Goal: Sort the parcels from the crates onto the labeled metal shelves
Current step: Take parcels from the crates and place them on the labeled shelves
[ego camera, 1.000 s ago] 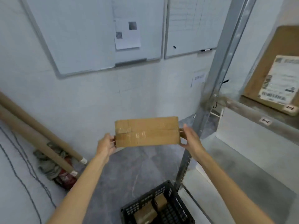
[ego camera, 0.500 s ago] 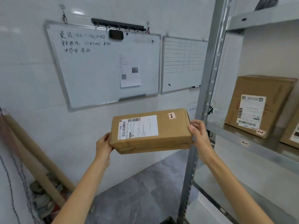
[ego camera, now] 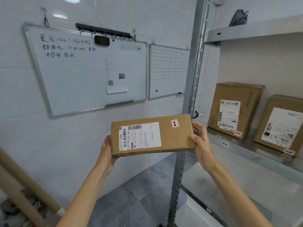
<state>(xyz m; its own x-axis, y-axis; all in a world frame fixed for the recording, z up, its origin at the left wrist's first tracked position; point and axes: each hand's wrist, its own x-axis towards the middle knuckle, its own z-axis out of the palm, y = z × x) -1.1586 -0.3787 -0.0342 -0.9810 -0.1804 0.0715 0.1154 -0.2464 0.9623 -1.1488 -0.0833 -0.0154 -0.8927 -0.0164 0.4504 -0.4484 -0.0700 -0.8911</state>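
Observation:
A flat brown cardboard parcel (ego camera: 170,136) is held up in front of me, its white shipping label and a small pink tag facing me. My left hand (ego camera: 107,150) grips its left end and my right hand (ego camera: 200,141) grips its right end. It hangs just left of the metal shelf unit's upright post (ego camera: 191,89). On the middle metal shelf (ego camera: 249,149) to the right stand two upright brown parcels, one nearer (ego camera: 232,110) and one at the frame edge (ego camera: 282,123), each with a label; small tags mark the shelf's front edge.
Two whiteboards (ego camera: 82,71) hang on the tiled wall behind the parcel. Cardboard tubes (ego camera: 21,182) lean at the lower left. A grey object (ego camera: 238,17) lies on the top shelf. A lower shelf (ego camera: 246,190) is under my right arm. Grey floor lies below.
The parcel has been raised and turned so its labelled face shows. My view has lifted from the floor and black crate toward the shelves; the crate is out of sight.

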